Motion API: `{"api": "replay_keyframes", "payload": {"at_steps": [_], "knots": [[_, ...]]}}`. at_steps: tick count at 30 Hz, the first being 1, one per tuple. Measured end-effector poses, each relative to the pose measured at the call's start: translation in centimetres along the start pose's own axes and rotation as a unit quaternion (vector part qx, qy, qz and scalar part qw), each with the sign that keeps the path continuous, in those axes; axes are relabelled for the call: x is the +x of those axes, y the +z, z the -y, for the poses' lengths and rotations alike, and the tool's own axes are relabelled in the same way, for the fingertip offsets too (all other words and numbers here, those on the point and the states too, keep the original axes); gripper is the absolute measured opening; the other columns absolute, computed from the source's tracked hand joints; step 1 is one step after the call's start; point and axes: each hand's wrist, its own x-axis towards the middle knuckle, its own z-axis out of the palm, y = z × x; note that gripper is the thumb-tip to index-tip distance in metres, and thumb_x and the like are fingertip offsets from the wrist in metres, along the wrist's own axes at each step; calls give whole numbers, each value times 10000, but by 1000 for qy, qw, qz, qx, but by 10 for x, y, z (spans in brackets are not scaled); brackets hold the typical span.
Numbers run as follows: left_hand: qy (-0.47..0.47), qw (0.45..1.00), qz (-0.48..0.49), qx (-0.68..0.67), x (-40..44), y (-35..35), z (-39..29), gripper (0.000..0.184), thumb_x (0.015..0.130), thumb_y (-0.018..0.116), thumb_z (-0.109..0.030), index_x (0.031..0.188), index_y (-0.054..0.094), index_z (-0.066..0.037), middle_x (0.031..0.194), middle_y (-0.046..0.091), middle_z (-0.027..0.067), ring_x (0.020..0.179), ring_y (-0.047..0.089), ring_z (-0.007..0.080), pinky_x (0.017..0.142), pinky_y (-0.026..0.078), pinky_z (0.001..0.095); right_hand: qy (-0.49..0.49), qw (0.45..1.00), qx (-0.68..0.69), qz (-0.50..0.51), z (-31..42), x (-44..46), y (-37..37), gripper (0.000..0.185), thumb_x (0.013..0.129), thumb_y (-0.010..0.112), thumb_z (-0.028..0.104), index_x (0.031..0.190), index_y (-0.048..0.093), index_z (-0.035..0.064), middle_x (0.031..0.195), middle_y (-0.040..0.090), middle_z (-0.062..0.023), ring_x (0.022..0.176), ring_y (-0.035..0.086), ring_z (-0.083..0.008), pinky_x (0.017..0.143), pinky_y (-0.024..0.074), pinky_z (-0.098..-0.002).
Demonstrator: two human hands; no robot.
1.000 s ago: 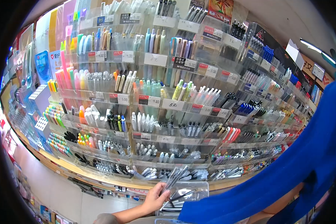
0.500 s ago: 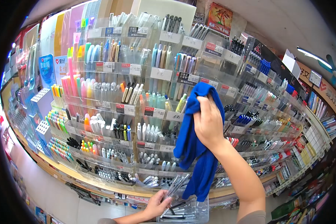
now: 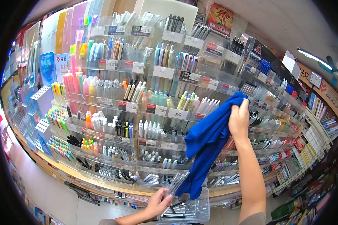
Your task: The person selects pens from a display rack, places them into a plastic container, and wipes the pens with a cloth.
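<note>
The left hand (image 3: 160,203), at six o'clock, curls closed round several slim pens (image 3: 177,183) — a clear plastic box (image 3: 204,204) at its three o'clock. The right hand (image 3: 239,119), at three o'clock, grips a blue cloth (image 3: 209,138) — hanging toward five.

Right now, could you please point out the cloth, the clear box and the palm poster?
Cloth (image 3: 213,137): head view, middle of its blue folds.
Clear box (image 3: 204,204): head view, its right side wall.
Palm poster (image 3: 219,20): head view, middle of its front.
</note>
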Motion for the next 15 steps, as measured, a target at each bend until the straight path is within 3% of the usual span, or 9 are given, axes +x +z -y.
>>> {"api": "replay_keyframes", "payload": {"at_steps": [2, 3, 4, 7, 9, 10, 15], "knots": [[8, 1000, -8, -22, 1, 2, -2, 121, 859, 507, -81, 951, 474, -9, 697, 539, 11, 577, 499, 53, 529, 415, 188, -72, 992, 87, -54, -4, -5, -13, 161, 866, 394, 92, 1000, 431, 10, 893, 567, -128, 821, 542, -202, 756, 407, -314], [5, 999, -6, -37, 2, 1, -3, 121, 862, 502, -78, 955, 470, -9, 698, 539, 13, 573, 499, 55, 524, 414, 188, -99, 978, 174, -51, -8, -10, -19, 213, 863, 393, 80, 1058, 434, 3, 987, 532, -70, 906, 481, -132, 847, 364, -273], [0, 999, -5, -53, 3, 0, -3, 120, 864, 497, -75, 960, 465, -10, 699, 539, 15, 569, 499, 58, 518, 413, 189, -127, 960, 242, -66, -7, -19, -26, 185, 872, 395, 50, 1039, 452, -5, 1013, 533, -64, 939, 489, -137, 863, 359, -280], [-16, 996, 5, -87, 6, -5, -2, 125, 877, 490, -92, 966, 444, -17, 689, 536, 23, 553, 504, 67, 495, 413, 189, -136, 918, 344, -141, -17, -58, -53, 353, 868, 409, 56, 1214, 387, -10, 1165, 482, -115, 1052, 468, -187, 934, 336, -321], [-23, 992, 19, -122, 9, -8, 1, 131, 881, 496, -114, 958, 440, -25, 674, 532, 23, 537, 510, 72, 485, 414, 184, -25, 868, 462, -181, -13, -85, -78, 415, 902, 380, 240, 1255, 356, 23, 1207, 458, -144, 1083, 468, -266, 939, 368, -432], [-26, 990, 18, -135, 10, -9, 2, 128, 879, 498, -112, 956, 439, -28, 672, 534, 25, 529, 511, 74, 480, 414, 183, 73, 792, 580, -176, -1, -97, -93, 492, 896, 368, 355, 1276, 340, 45, 1221, 454, -130, 1077, 473, -281, 938, 365, -466], [-33, 984, 18, -175, 13, -7, -2, 122, 873, 509, -107, 928, 423, -41, 686, 534, 33, 532, 516, 79, 482, 428, 189, 157, 602, 782, -28, 12, -127, -122, 469, 886, 381, 383, 1217, 411, 52, 1185, 485, -117, 1060, 486, -287, 924, 373, -477]]}}
